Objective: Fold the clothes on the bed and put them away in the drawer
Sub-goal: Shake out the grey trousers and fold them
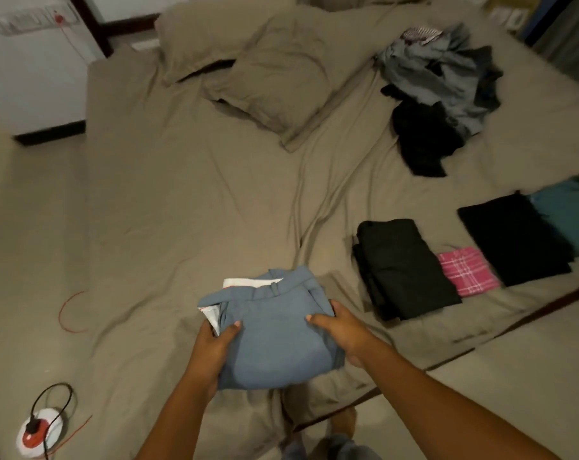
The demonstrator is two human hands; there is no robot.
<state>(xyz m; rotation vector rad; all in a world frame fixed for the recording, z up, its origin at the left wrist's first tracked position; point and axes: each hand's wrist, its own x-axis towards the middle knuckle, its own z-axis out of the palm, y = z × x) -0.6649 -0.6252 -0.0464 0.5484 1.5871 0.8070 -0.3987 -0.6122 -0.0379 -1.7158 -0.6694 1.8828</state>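
Forearms came in from the bottom edge, elbows cut off by the frame. Head view only.

Left hand gripped the left side of the folded blue trousers: thumb on top, fingers tucked underneath and hidden. Right hand gripped the right side, thumb on top, fingers wrapped round the edge. How far under they went, couldn't tell.

Trousers were at the near edge of the bed, over the olive sheet, waistband facing away, white lining showing at the far-left corner. Resting on the sheet or lifted clear: couldn't tell.

Below the bundle, what looked like my foot on the floor, blurred.

Right of the trousers, folded items in a row:
- dark garment
- pink plaid piece, just beside it
- black garment, touching the plaid
- teal garment, cut off by the right edge

Far right: unfolded heap of grey and black clothes with a striped scrap on top. Single items not separable.

Two pillows lay at the far middle.

On the floor at left were a round white-and-red plug unit with a black cable and a loop of red wire. Wall switch panel top left, too blurred to read.
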